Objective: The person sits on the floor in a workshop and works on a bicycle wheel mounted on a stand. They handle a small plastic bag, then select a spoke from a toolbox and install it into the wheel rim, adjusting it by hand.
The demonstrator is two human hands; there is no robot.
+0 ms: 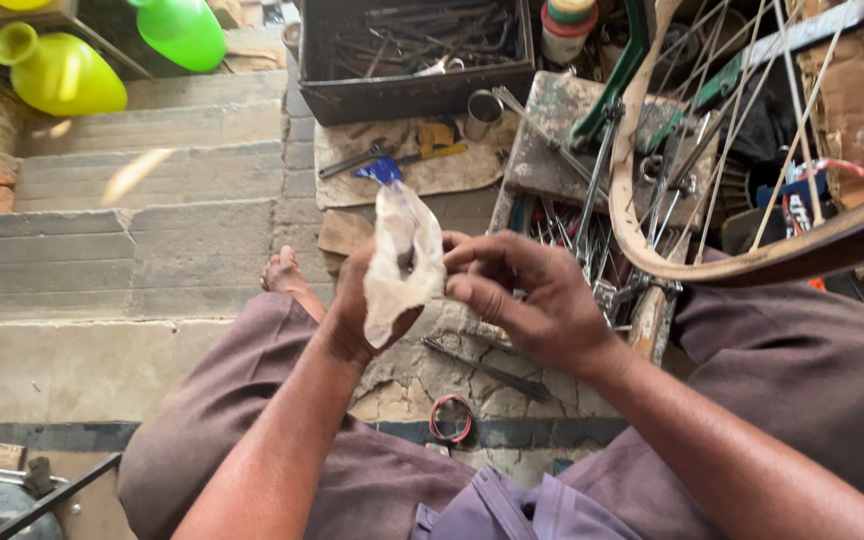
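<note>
My left hand (pixel 352 305) holds a small clear plastic bag (pixel 402 260) with a blue top edge, upright in front of me. My right hand (pixel 522 290) is at the bag's right side, its fingertips pinched together and touching the plastic. What the bag holds is too blurred to tell. A bicycle wheel rim (pixel 752 255) with thin spokes rests over my right knee, just right of my right hand.
A dark metal toolbox (pixel 412 85) full of tools stands ahead. Wrenches (pixel 362 160) lie on a cloth. A tray of nuts and spokes (pixel 592 250) sits under the wheel. Yellow and green plastic jugs (pixel 57 70) are at far left. A small red ring (pixel 450 418) lies on the cracked floor.
</note>
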